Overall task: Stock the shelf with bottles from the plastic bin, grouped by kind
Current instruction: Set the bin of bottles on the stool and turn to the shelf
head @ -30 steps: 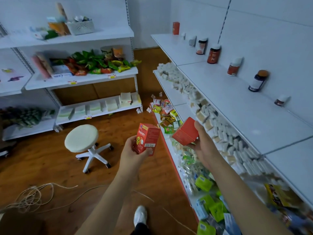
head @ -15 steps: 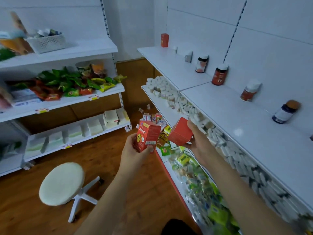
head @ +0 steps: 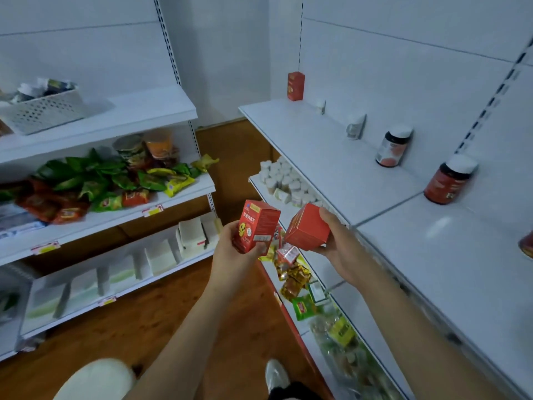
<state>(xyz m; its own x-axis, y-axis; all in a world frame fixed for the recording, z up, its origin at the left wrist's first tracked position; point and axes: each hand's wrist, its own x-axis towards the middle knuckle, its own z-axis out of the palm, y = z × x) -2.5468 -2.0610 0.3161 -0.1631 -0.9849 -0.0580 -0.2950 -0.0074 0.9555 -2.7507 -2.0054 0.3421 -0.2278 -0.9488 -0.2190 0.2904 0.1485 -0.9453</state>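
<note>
My left hand (head: 235, 259) grips an upright red box (head: 257, 225) with a yellow cartoon face on its front. My right hand (head: 339, 245) holds a second red box (head: 307, 226), tilted with its plain side toward me. Both are in front of the white top shelf (head: 331, 168) on the right. On that shelf stand a matching red box (head: 296, 85) at the far end, two small white bottles (head: 356, 127), a white-capped dark bottle (head: 393, 145) and a red-labelled bottle (head: 448, 179), spaced along the back wall.
Below the top shelf are rows of small white packs (head: 284, 180) and snack packets (head: 292, 272). The left shelving holds a white basket (head: 43, 109), green and red snack bags (head: 92, 180) and white packs (head: 161, 255). A white stool (head: 95, 381) stands by my feet.
The view has swung up and closer to the right shelf. Both hands still hold their red boxes and have risen slightly. The stool has slid to the bottom edge.
</note>
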